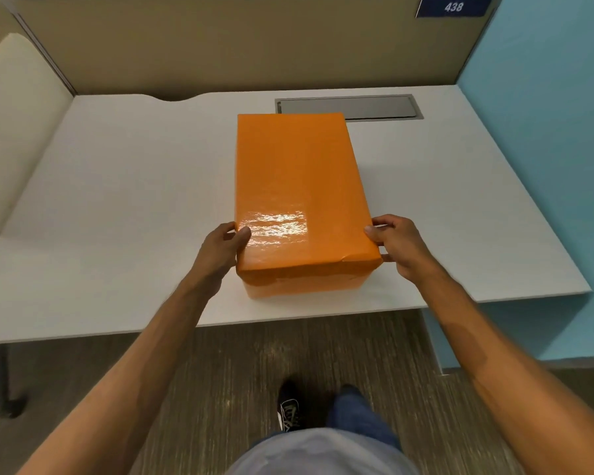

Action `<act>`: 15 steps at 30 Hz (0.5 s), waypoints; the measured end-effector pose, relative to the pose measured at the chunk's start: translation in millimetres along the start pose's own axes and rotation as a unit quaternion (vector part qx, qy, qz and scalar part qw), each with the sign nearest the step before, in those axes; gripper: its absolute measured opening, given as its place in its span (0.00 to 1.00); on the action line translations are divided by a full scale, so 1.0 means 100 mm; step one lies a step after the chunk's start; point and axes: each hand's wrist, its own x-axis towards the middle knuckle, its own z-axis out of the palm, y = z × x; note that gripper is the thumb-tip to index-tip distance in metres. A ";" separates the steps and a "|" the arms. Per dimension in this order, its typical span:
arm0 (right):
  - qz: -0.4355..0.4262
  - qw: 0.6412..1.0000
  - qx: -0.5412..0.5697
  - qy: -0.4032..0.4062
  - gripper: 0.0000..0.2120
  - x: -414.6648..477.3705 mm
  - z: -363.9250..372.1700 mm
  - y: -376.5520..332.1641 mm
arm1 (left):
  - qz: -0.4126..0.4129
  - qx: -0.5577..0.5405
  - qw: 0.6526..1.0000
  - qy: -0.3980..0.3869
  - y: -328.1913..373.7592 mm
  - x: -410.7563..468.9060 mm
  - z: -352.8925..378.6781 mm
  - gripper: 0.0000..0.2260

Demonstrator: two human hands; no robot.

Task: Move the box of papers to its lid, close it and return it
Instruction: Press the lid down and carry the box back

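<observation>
White counter (117, 200) holds the shut box (295, 186); both hands, left (220, 250) and right (400, 248), grip its near sides. Next, I think: carry it back.

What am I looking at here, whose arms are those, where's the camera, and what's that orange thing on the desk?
There is no machine here. A person wears a wide-angle camera on the head, looking forward and down, so you see their own bare arms, and below them a shoe on the floor. On the white desk sits an orange box with its lid on; what it holds is hidden. The left hand and right hand grip the box's near corners, one on each side. Behind the box a grey hatch is set into the desk, and a blue sign on the partition reads 438.
</observation>
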 end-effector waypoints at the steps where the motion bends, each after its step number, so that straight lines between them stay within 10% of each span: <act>1: 0.002 1.000 0.006 -0.001 0.20 0.00 0.00 0.00 | -0.004 -0.004 1.000 0.004 -0.01 0.01 -0.01 0.22; 15: -0.102 0.993 -0.066 -0.006 0.33 0.74 0.12 -0.51 | 0.048 0.013 0.998 0.031 0.54 0.82 -0.07 0.30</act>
